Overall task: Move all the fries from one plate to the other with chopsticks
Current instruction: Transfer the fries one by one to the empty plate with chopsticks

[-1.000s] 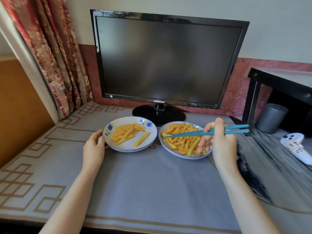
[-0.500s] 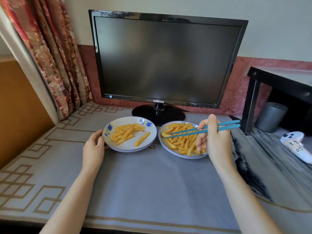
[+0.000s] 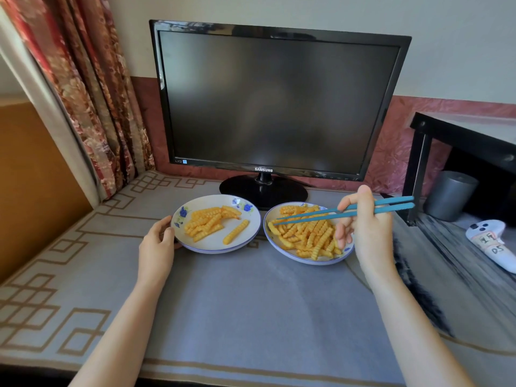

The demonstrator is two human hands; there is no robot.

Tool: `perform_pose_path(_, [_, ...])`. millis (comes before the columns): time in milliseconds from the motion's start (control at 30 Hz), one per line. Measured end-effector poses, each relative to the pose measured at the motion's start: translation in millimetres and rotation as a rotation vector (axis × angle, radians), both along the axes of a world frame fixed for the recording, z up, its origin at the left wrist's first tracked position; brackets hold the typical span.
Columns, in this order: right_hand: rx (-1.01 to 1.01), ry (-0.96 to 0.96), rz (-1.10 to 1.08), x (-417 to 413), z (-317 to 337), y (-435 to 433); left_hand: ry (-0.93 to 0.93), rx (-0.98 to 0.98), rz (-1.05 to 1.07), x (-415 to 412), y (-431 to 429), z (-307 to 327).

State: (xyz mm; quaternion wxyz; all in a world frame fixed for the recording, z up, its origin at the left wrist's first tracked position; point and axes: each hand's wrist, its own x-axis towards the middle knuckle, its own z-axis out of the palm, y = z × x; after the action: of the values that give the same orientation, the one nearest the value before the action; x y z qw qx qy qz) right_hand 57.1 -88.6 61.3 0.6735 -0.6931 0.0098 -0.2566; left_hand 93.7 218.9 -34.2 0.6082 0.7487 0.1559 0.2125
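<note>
Two white plates with blue flowers sit side by side in front of the monitor. The left plate (image 3: 215, 244) holds a small cluster of crinkle fries (image 3: 208, 223) and one separate fry. The right plate (image 3: 307, 259) carries a bigger heap of fries (image 3: 305, 236). My right hand (image 3: 365, 233) grips a pair of blue chopsticks (image 3: 329, 213); their tips lie close together over the left part of the right plate's heap, with no fry between them. My left hand (image 3: 156, 247) holds the left plate's left rim.
A black Samsung monitor (image 3: 276, 101) stands right behind the plates on its round base. A black side table (image 3: 463, 135), a grey cylinder (image 3: 449, 195) and a white controller (image 3: 491, 241) lie to the right. A floral curtain (image 3: 92, 93) hangs at the left.
My right hand and the chopsticks have shifted slightly left and their tips have dipped toward the right plate's fries. My left hand stays on the left plate.
</note>
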Motion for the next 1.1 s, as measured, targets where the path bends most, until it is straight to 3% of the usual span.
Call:
perform_pose_path(400, [-0.080,0.026,-0.007,20,-12,1,-0.007,-0.002,0.002,-2,-2,2])
perform_pose_path(800, [0.053,-0.122,-0.063,8,-2,-3,-0.020,-0.007,0.008,-2,-3,3])
perform_pose_path(1100, [0.102,-0.096,0.021,15,-1,27,-0.018,-0.021,0.009,-3,-4,5])
